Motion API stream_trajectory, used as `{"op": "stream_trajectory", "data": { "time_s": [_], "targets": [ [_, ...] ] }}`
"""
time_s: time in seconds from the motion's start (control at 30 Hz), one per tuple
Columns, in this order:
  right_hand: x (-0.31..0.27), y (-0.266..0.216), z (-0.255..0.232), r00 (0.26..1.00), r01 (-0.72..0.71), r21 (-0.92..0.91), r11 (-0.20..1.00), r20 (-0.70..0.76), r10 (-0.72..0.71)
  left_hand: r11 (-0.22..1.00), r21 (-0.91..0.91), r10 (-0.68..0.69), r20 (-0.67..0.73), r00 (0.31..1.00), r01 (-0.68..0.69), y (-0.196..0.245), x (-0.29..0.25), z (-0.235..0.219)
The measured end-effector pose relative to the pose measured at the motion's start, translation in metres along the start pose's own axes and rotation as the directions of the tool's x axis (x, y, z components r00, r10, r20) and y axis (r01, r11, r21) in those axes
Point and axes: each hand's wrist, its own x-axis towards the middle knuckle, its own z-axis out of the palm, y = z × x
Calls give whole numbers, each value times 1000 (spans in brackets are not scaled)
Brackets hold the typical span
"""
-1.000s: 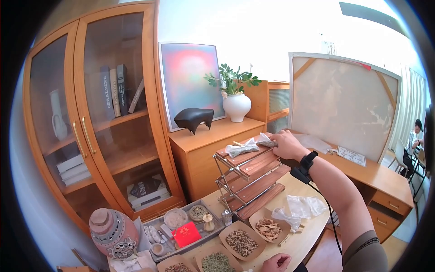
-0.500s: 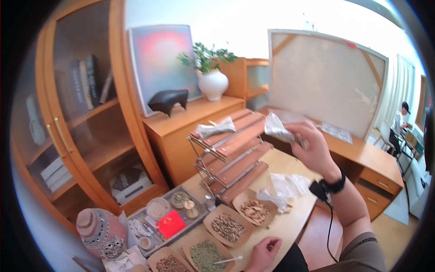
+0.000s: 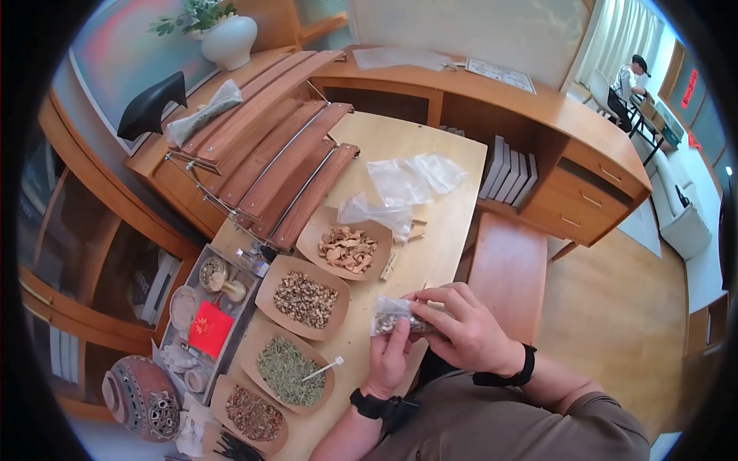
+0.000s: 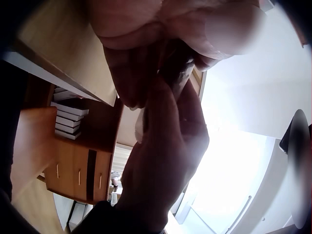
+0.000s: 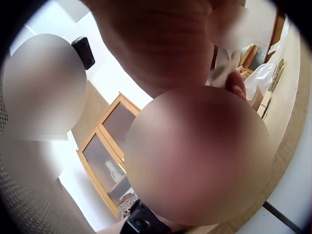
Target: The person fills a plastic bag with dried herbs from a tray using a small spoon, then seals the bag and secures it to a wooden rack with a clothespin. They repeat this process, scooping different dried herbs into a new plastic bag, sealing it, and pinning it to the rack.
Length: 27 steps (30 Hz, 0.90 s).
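Note:
In front of the body, both hands hold a small clear bag (image 3: 388, 315) with dried bits inside, near the table's front edge. Fingers and thumb of my left hand (image 3: 388, 361) grip it from the near left side. My right hand (image 3: 473, 326) pinches the bag's right end. In the left wrist view the two hands meet around the bag (image 4: 180, 68), which they mostly hide. Left of the hands stand paper trays of dried herbs: pale slices (image 3: 350, 250), brown chopped pieces (image 3: 306, 300), green leaves (image 3: 288, 373) with a white stick, and reddish bits (image 3: 254, 413).
A tiered wooden rack (image 3: 284, 154) stands at the table's back left, another filled bag (image 3: 206, 113) on its top. Crumpled clear bags (image 3: 411, 184) and wooden clips (image 3: 390, 266) lie beyond the hands. A grey tray (image 3: 231, 338) carries a red packet (image 3: 211, 329). A bench (image 3: 503, 276) is at right.
My right hand took one filled bag off the rack's top and brought it down to my left hand, which now holds it too. The head view has turned down and right.

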Motion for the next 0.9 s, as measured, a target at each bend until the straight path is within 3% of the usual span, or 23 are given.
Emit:
{"op": "stream_trajectory", "data": {
  "time_s": [0.07, 0.13, 0.2, 0.23, 0.27, 0.33, 0.43, 0.53, 0.67, 0.77, 0.83, 0.9],
  "targets": [
    [1, 1, -11, 999, -36, 228, 973, 4, 37, 1000, -14, 13, 11, 1000, -13, 6, 3, 4],
    [-6, 10, -15, 994, -96, 213, 972, -35, 106, 990, -92, -97, 103, 990, 107, 17, 2, 8],
    [-14, 26, -14, 898, -426, 374, 824, 69, 434, 987, -96, -114, 131, 985, 127, 12, 1, 6],
    [-19, 35, -7, 860, -491, 482, 725, 138, 490, 985, -95, -129, 164, 978, 145, 9, 1, 5],
    [-23, 38, -5, 857, -497, 478, 724, 141, 496, 983, -101, -133, 165, 977, 151, 9, 1, 5],
    [-23, 38, -2, 724, -621, 735, 270, 406, 558, 981, -110, -134, 206, 969, 159, 11, 3, 6],
    [-21, 36, -10, 692, -624, 762, 173, 436, 575, 975, -131, -155, 176, 972, 179, 13, 1, 8],
    [-29, 47, -10, 657, -680, 716, 160, 497, 568, 975, -115, -169, 176, 970, 191, 7, 1, 1],
    [-32, 45, -5, 672, -647, 744, 168, 452, 587, 968, -167, -161, 171, 972, 189, 7, 0, 3],
    [-34, 47, -1, 670, -594, 791, 144, 388, 632, 989, -76, -117, 114, 987, 126, 2, -1, 2],
    [-34, 48, -1, 673, -553, 831, 57, 405, 619, 998, 33, -56, 123, 991, 52, 3, 0, 5],
    [-35, 49, 0, 680, -538, 842, 48, 399, 615, 997, 41, -74, 119, 990, 70, 4, 1, 4]
  ]
}}
